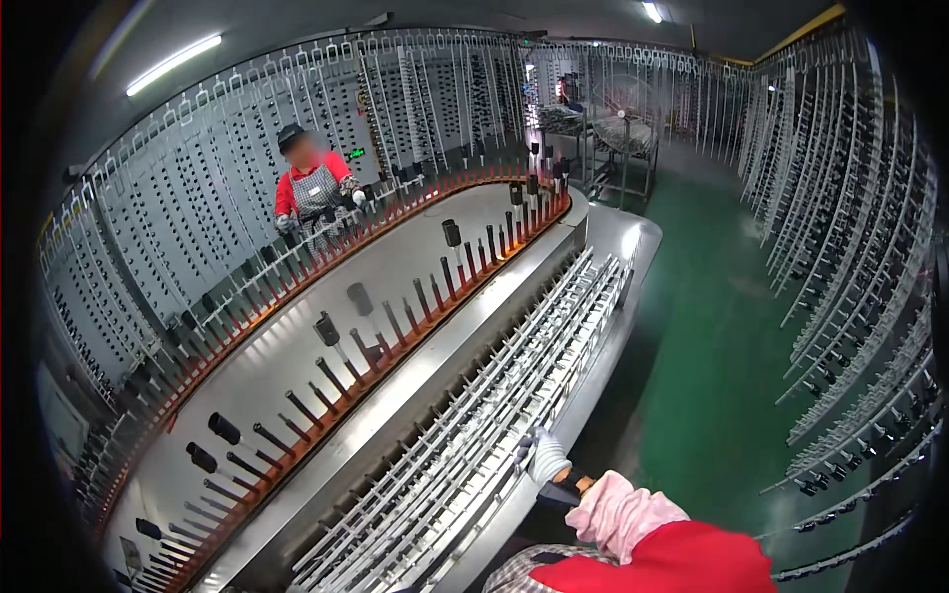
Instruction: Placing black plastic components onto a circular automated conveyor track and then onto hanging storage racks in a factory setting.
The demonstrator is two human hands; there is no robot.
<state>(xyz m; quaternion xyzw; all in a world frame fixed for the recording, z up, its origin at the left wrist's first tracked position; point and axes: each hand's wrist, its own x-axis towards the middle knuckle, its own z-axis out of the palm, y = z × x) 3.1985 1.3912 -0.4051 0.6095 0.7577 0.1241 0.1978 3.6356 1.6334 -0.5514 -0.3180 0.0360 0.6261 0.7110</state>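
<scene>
**Gloved right hand (544, 457) at the edge of a pile of pronged metal racks (465, 420)**

The right hand, in a pale glove with dark fingertips, has its fingers bent at the near edge of the pile; whether they are clamped on a rod cannot be told. The left hand is out of view. A pink cuff (625, 516) and red sleeve (692, 558) lead back from the wrist. The racks lie lengthwise, side by side and overlapping, on a steel bench (645, 242). Beside it runs an oval conveyor (400, 242) with an orange-brown track, from which rods stand, several topped with black cylinders (225, 428). Across the conveyor, a co-worker (318, 190) wears a red top and checked apron. To the right, more racks (840, 247) hang in rows beside the green floor (692, 277).
</scene>
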